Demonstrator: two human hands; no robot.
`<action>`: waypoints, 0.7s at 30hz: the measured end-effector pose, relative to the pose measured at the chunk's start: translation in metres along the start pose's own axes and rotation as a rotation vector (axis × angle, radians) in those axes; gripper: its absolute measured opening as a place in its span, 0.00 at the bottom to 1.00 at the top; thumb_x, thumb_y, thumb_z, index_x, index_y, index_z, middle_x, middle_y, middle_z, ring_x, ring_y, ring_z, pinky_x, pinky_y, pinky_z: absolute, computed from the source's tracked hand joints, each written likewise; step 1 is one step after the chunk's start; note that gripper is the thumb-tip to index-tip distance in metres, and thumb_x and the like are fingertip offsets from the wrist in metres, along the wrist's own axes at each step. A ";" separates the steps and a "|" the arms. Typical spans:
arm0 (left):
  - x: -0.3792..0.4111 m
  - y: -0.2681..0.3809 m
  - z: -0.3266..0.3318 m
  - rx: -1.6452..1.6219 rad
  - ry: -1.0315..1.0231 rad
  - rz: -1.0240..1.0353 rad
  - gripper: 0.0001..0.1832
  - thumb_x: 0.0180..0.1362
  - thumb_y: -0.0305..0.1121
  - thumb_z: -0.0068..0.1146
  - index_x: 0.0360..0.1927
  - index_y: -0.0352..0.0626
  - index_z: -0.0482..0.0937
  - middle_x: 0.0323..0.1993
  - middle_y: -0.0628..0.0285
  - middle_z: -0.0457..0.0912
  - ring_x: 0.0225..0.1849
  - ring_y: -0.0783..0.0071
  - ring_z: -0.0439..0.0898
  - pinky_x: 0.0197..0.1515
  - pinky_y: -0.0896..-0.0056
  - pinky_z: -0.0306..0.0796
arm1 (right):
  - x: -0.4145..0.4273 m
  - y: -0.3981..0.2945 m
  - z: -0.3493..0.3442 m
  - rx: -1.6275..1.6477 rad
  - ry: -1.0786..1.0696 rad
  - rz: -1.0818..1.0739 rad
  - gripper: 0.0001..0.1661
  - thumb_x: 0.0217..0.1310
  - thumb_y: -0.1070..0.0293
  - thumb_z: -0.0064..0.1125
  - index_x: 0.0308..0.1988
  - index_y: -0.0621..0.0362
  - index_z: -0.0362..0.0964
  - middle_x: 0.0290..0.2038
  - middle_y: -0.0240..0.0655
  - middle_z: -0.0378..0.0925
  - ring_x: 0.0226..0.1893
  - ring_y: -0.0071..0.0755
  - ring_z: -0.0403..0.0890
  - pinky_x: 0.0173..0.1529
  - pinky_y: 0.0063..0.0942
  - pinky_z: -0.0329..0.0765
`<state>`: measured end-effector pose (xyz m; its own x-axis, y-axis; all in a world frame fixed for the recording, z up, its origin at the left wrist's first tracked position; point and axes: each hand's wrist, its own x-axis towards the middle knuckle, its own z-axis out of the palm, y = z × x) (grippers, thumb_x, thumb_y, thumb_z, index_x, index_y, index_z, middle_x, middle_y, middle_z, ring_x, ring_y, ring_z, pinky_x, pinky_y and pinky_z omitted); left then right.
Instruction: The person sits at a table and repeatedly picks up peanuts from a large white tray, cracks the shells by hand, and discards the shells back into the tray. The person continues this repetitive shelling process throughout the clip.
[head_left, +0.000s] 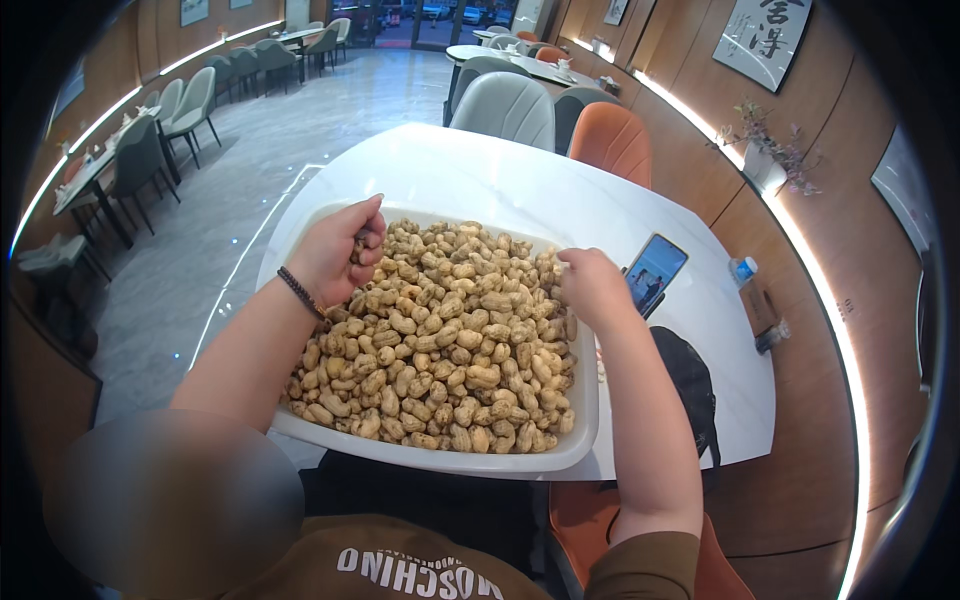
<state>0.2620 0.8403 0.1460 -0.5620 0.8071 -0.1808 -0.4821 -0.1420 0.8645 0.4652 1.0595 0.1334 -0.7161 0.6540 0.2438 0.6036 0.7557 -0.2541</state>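
A white plastic tub (517, 463) heaped with unshelled peanuts (450, 337) stands before me at the near side of the table. My left hand (341, 251), a dark bead bracelet (301, 294) at its wrist, is curled above the tub's far left part. Brownish peanuts show between its fingers and palm. Over the right rim, my right hand (596, 285) is bent with its back towards me and its fingertips near the peanuts at the edge. Whether it holds anything is hidden.
A phone (658, 274) leans in a stand on the white marble-patterned table (480, 169). Right of the tub lies a black cloth-like item (686, 382). A blue-capped bottle (744, 268) and a brown box (759, 309) stand by the wall. Grey (506, 112) and orange chairs (611, 142) line the far side.
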 end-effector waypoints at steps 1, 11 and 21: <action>0.000 0.000 0.001 0.018 -0.006 0.002 0.14 0.57 0.42 0.48 0.21 0.47 0.67 0.16 0.72 0.63 0.14 0.85 0.59 0.12 0.87 0.48 | 0.005 -0.008 0.002 -0.077 -0.092 -0.002 0.15 0.50 0.72 0.45 0.39 0.58 0.74 0.40 0.46 0.73 0.40 0.47 0.74 0.47 0.34 0.70; 0.000 0.000 0.001 0.072 -0.045 0.031 0.13 0.57 0.41 0.48 0.22 0.46 0.67 0.17 0.72 0.63 0.15 0.86 0.59 0.13 0.87 0.49 | 0.036 -0.045 -0.014 0.647 -0.606 -0.036 0.13 0.56 0.70 0.47 0.41 0.62 0.70 0.35 0.33 0.73 0.36 0.24 0.74 0.40 0.22 0.74; -0.001 0.029 -0.022 -0.001 0.030 0.191 0.11 0.58 0.40 0.48 0.33 0.44 0.66 0.17 0.73 0.62 0.16 0.87 0.59 0.13 0.88 0.49 | 0.034 -0.032 -0.030 0.582 -0.225 -0.061 0.11 0.54 0.69 0.48 0.36 0.62 0.72 0.27 0.33 0.75 0.28 0.24 0.74 0.34 0.22 0.72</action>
<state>0.2335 0.8224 0.1609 -0.6630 0.7481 -0.0272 -0.3652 -0.2915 0.8841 0.4320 1.0579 0.1774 -0.8376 0.5392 0.0872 0.3149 0.6071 -0.7296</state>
